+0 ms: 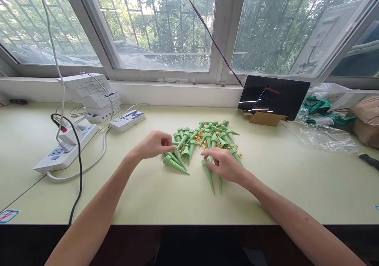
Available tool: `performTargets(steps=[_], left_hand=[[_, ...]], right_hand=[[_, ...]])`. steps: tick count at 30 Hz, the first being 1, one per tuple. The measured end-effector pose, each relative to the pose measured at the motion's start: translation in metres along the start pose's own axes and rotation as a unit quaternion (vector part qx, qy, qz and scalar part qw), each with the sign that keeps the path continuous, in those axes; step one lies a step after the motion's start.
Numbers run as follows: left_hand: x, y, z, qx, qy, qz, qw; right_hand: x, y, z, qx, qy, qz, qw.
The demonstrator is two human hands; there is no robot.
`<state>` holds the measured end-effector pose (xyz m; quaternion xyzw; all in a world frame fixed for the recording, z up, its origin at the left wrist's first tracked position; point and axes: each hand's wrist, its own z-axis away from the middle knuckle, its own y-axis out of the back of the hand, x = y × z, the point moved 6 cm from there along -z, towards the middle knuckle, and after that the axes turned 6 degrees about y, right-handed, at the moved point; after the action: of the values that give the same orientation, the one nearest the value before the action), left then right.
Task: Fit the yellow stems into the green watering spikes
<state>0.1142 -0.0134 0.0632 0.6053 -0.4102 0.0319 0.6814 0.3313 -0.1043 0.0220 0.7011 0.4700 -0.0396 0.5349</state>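
A pile of green ribbed plastic spikes [213, 138] with wide screw-type caps and pointed tips lies on the table. Small yellow plastic pieces [202, 134] are scattered among them. My left hand [154, 144] is at the pile's left edge, fingers curled and thumb close to the index; whatever they may pinch is hidden. A green spike [176, 166] lies just below its fingertips. My right hand [224, 164] hovers low over the pile's front right, index finger and thumb apart. Beside its thumb lies a green spike [209, 179], tip towards me; another is partly covered by the hand.
At the left are a white power strip [66, 149] with cables, stacked white boxes [99, 96] and a single white box [128, 120]. A tablet [274, 96] leans on a cardboard stand [266, 119] at the back right. Plastic bags [325, 135] and a dark-handled tool [369, 161] lie far right.
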Motion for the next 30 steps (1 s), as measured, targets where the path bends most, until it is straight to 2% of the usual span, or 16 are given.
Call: performTargets(steps=[2, 12, 20, 24, 30], left_hand=[[-0.008, 0.000, 0.001, -0.057, 0.018, -0.021, 0.998], [-0.018, -0.012, 0.010, -0.176, 0.109, -0.116, 0.972], [-0.016, -0.013, 0.015, -0.217, 0.119, -0.081, 0.965], [-0.013, -0.015, 0.017, -0.237, 0.102, -0.055, 0.964], [0.000, -0.019, 0.016, -0.233, 0.065, 0.002, 0.970]], right_hand=[[-0.001, 0.000, 0.000, -0.001, 0.000, 0.002, 1.000], [0.002, -0.002, 0.002, 0.000, -0.010, -0.024, 1.000], [0.002, -0.003, 0.001, 0.001, -0.010, -0.026, 1.000], [0.003, -0.003, 0.001, 0.000, -0.014, -0.029, 0.999], [0.005, -0.002, 0.002, -0.001, -0.030, -0.031, 0.999]])
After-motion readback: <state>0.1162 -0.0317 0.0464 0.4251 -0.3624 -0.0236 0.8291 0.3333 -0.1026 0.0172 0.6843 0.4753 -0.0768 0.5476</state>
